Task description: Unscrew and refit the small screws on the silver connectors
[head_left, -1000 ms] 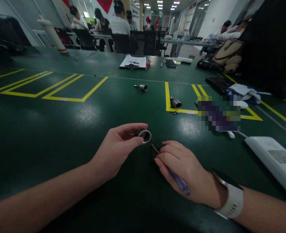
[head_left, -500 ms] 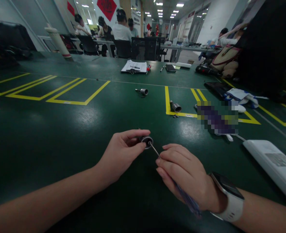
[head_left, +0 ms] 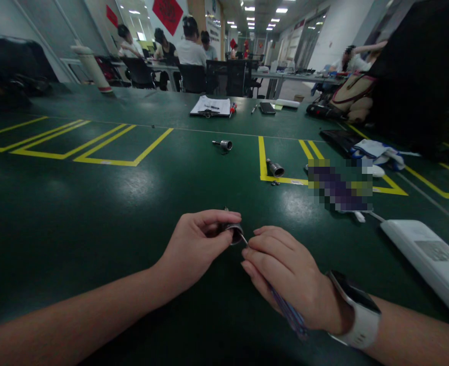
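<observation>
Between the thumb and fingers of my left hand (head_left: 199,244) is a small cup-shaped metal part (head_left: 235,236), its open end turned toward my right hand. My right hand (head_left: 285,272) is closed around a screwdriver with a translucent purplish handle (head_left: 290,315). Its thin metal shaft (head_left: 244,240) reaches into the mouth of the metal part, and the tip is hidden inside. Farther off on the table lie two similar cup-shaped metal pieces, one near the middle (head_left: 226,145) and one to the right (head_left: 275,169). Several tiny dark pieces (head_left: 275,183) lie just in front of the right one.
Yellow tape (head_left: 106,161) marks boxes on the green table (head_left: 94,213). A blurred-out phone-like object (head_left: 338,188) is cabled to a white power bank (head_left: 430,259) at right. A clipboard with paper (head_left: 211,105) lies at the back. Several people sit beyond.
The metal part has shifted slightly right and down with my left hand, its mouth tilting more. The screwdriver shaft shows shorter between it and my right hand.
</observation>
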`<state>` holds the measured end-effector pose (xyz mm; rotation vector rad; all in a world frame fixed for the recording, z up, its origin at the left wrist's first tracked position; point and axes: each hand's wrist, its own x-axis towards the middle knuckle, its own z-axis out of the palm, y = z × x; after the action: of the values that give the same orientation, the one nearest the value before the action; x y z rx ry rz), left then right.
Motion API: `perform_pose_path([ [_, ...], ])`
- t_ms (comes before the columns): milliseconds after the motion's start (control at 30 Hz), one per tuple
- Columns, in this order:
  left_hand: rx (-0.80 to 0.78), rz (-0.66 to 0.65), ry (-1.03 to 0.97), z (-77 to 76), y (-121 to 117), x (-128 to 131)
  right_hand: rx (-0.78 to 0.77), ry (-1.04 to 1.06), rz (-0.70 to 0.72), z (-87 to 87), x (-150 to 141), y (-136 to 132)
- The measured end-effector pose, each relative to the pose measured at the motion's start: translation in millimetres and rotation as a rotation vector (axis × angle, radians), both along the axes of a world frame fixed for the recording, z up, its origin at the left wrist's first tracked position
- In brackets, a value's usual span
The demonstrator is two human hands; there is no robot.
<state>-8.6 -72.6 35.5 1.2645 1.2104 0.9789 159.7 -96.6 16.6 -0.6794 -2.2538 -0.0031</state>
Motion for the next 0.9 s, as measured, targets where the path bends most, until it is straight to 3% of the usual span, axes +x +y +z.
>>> perform_pose_path([
  [800, -0.047, 0.041, -0.019, 1.9, -2.3, 1.1, -0.100, -0.024, 0.000, -4.1, 2.2, -3.1],
  [900, -0.036, 0.060, -0.042, -0.4, -1.2, 0.1, -0.204, 0.037, 0.020, -4.4, 3.5, -3.0],
])
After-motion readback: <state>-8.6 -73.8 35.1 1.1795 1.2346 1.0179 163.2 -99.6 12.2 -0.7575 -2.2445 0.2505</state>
